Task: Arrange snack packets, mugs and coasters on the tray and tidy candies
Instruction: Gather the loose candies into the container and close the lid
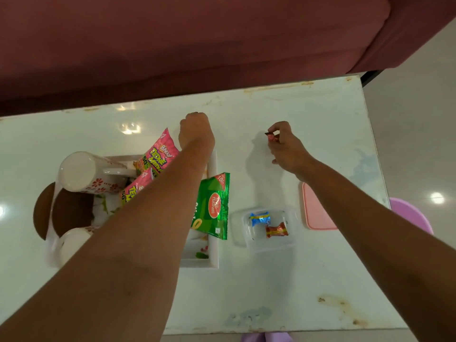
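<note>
A white tray (212,264) on the left of the table holds two pink snack packets (158,156), a green packet (213,206) hanging over its right rim, two white flowered mugs (81,172) and brown coasters (70,212). My left hand (195,130) reaches past the tray's far edge, fingers curled down on the table; what it holds is hidden. My right hand (283,146) pinches a red wrapped candy (272,137) above the table. A clear plastic box (266,228) near the tray contains a blue candy (260,218) and a red-brown candy (276,230).
A pink lid (315,208) lies right of the clear box. A maroon sofa (197,45) runs along the table's far edge. A purple stool (412,215) stands at the table's right side. The white table (308,280) shows stains near its front right.
</note>
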{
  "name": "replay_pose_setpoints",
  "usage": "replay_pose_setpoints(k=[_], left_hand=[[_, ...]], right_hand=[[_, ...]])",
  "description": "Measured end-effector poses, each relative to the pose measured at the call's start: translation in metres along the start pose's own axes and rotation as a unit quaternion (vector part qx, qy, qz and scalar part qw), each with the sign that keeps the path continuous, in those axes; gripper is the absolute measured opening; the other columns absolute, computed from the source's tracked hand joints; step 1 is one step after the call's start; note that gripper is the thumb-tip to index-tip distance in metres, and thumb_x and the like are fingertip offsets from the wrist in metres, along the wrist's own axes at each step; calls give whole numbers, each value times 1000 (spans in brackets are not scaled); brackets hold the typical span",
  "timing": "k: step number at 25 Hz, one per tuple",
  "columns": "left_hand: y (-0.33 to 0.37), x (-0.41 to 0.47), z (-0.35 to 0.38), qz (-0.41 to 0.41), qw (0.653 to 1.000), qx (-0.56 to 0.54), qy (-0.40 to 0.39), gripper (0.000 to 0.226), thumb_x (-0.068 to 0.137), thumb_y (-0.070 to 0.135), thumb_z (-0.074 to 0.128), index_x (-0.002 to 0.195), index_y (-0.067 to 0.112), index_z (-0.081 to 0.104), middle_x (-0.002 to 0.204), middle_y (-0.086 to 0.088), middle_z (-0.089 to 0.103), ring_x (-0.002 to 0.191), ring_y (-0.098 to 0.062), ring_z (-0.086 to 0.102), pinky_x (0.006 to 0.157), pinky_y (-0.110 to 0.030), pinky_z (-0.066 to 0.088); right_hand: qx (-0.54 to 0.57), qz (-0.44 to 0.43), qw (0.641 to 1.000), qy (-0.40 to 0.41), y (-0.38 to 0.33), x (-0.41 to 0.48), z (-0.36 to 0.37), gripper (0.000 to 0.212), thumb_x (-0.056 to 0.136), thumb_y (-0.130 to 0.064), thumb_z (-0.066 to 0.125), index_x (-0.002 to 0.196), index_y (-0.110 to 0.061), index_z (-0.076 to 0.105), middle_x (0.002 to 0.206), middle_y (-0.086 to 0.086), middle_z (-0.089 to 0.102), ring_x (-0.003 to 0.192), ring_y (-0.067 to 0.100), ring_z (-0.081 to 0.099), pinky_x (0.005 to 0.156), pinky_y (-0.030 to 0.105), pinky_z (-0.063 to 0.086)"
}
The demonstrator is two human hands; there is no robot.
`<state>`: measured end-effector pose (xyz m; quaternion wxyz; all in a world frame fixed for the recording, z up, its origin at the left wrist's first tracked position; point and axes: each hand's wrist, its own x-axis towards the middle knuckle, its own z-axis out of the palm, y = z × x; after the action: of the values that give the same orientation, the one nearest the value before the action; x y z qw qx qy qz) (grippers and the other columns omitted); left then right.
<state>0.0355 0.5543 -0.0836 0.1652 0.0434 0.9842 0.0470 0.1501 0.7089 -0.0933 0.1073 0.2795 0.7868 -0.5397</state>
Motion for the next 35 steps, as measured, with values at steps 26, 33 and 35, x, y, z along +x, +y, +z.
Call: replay_pose_setpoints(k=[26,33,35], left_hand=[[2,-252,55,71,983,-172,4,39,84,33,66,120,21,55,103,-13,64,99,-24,59,66,-29,51],[-7,-264,51,0,963,-270,14,28,86,21,65,113,18,58,114,-4,66,96,-21,64,73,-29,54],[-4,-264,50,-17,954,-295,39,26,87,16,64,112,17,58,114,-5,66,94,-22,65,70,-24,52]], right_hand=[[-155,-120,977,81,50,-179,0,18,92,-4,52,106,-12,45,82,2,57,69,25,60,61,31,52],[-123,-99,984,88,55,-179,-3,27,93,-5,52,118,-14,47,112,8,64,97,24,61,76,26,48],[-138,-101,981,90,55,-177,1,26,93,-6,51,117,-16,47,109,8,64,97,22,57,75,28,48]])
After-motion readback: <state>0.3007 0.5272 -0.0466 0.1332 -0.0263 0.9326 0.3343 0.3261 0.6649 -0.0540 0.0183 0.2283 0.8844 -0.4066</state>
